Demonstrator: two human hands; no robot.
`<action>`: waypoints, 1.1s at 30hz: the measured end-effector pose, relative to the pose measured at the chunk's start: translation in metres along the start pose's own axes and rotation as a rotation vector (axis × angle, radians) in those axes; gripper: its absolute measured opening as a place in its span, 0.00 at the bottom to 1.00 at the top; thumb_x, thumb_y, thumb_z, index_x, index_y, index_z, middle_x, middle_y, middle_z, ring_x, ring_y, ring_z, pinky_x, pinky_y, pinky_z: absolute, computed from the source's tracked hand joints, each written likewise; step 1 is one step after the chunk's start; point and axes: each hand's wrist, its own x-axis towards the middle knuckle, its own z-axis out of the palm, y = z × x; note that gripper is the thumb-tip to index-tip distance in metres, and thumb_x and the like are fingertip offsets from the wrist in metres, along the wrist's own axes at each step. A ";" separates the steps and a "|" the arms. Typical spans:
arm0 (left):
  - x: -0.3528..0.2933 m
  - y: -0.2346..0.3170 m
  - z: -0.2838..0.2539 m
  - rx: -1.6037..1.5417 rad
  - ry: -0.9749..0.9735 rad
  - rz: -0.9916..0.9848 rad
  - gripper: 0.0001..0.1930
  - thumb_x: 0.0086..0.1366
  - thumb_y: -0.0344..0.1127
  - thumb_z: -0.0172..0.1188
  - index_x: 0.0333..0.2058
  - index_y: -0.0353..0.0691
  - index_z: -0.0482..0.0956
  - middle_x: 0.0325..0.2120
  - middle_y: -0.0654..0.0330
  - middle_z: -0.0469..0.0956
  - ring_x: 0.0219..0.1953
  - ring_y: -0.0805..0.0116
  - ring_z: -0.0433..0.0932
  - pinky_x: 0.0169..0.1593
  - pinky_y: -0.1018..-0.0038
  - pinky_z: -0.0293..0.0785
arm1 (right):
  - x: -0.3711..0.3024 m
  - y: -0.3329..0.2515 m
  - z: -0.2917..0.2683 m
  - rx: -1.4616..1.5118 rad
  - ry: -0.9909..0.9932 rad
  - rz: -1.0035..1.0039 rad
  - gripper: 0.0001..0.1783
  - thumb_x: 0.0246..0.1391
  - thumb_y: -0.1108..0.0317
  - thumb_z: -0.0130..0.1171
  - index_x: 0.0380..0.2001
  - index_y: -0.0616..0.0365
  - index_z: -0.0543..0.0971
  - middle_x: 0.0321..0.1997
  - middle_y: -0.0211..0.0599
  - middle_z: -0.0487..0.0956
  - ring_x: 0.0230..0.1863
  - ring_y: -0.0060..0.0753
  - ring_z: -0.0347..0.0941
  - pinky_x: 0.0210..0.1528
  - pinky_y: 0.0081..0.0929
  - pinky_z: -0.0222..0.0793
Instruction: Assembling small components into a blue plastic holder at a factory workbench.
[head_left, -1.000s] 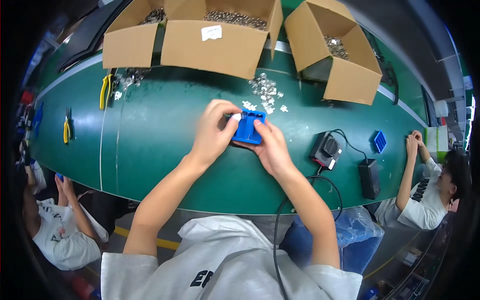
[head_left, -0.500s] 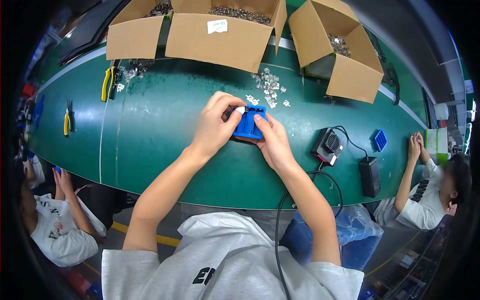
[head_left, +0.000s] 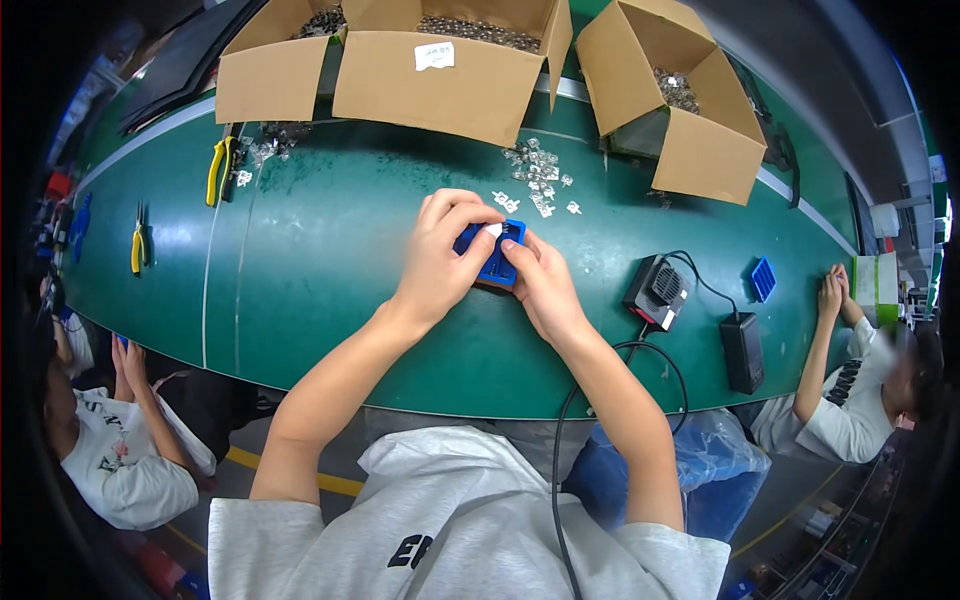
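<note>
A blue plastic battery case point(head_left: 492, 266) with long slots is held over the green table, tilted between my two hands. My left hand point(head_left: 442, 245) curls round its far left corner, thumb and fingertips pressed together at the far end. A white cover sits on the left thumb tip. Any small part under those fingertips is hidden. My right hand point(head_left: 540, 275) grips the case's right side, its thumb on the top edge and its fingers underneath. Just beyond the hands lies a scatter of small metal contact pieces point(head_left: 540, 172).
Cardboard boxes point(head_left: 430, 95) of small metal parts line the far side. Yellow-handled pliers point(head_left: 218, 172) and smaller pliers point(head_left: 138, 240) lie left. A black fan-like device point(head_left: 655, 292), a power adapter point(head_left: 741, 352) and another blue piece point(head_left: 763, 280) lie right. Co-workers sit at both sides.
My left hand has shifted slightly right, covering more of the case. The case has turned and tilted a little, and my right thumb has moved toward its far end.
</note>
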 end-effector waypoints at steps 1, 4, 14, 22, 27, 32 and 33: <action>-0.001 0.001 0.000 -0.007 -0.006 -0.015 0.07 0.55 0.26 0.60 0.34 0.40 0.79 0.37 0.58 0.71 0.43 0.59 0.69 0.46 0.67 0.68 | 0.000 0.000 0.001 0.000 -0.001 0.000 0.18 0.63 0.65 0.47 0.53 0.64 0.67 0.45 0.32 0.74 0.44 0.19 0.72 0.48 0.22 0.71; 0.000 0.001 0.000 0.001 -0.021 -0.003 0.07 0.55 0.27 0.60 0.34 0.40 0.79 0.36 0.58 0.72 0.43 0.59 0.69 0.46 0.67 0.68 | -0.001 -0.002 0.001 0.007 -0.014 -0.002 0.18 0.63 0.65 0.46 0.53 0.64 0.67 0.46 0.32 0.73 0.45 0.20 0.72 0.49 0.24 0.71; -0.002 -0.002 0.002 0.015 -0.030 -0.002 0.07 0.54 0.27 0.61 0.34 0.40 0.79 0.36 0.59 0.71 0.42 0.59 0.69 0.46 0.68 0.68 | -0.001 -0.001 0.000 -0.003 -0.043 0.024 0.19 0.64 0.64 0.43 0.54 0.65 0.65 0.48 0.36 0.71 0.50 0.26 0.71 0.54 0.31 0.69; -0.001 0.008 0.002 0.206 -0.015 0.122 0.09 0.53 0.26 0.61 0.35 0.42 0.79 0.36 0.60 0.71 0.41 0.58 0.70 0.45 0.66 0.66 | 0.000 0.005 -0.005 -0.136 -0.007 -0.049 0.19 0.65 0.62 0.41 0.54 0.61 0.66 0.46 0.33 0.72 0.47 0.23 0.72 0.50 0.27 0.71; 0.002 0.009 -0.002 0.243 -0.055 0.186 0.10 0.54 0.25 0.60 0.36 0.42 0.78 0.36 0.60 0.72 0.42 0.59 0.70 0.46 0.65 0.65 | 0.001 0.007 -0.005 -0.244 0.012 -0.099 0.18 0.65 0.62 0.40 0.53 0.60 0.66 0.44 0.31 0.73 0.44 0.19 0.72 0.47 0.22 0.71; 0.002 0.004 -0.003 0.241 -0.030 0.230 0.10 0.54 0.24 0.59 0.36 0.40 0.76 0.36 0.59 0.73 0.41 0.57 0.71 0.46 0.64 0.65 | -0.001 0.006 -0.002 -0.129 0.013 -0.036 0.19 0.65 0.62 0.42 0.52 0.65 0.68 0.46 0.33 0.73 0.47 0.19 0.67 0.52 0.21 0.64; 0.002 0.004 -0.004 0.241 -0.029 0.230 0.10 0.54 0.24 0.59 0.36 0.40 0.76 0.36 0.59 0.73 0.41 0.57 0.71 0.46 0.64 0.65 | 0.000 0.006 -0.002 -0.046 -0.002 -0.014 0.19 0.65 0.62 0.42 0.51 0.65 0.68 0.45 0.33 0.73 0.47 0.18 0.67 0.52 0.21 0.64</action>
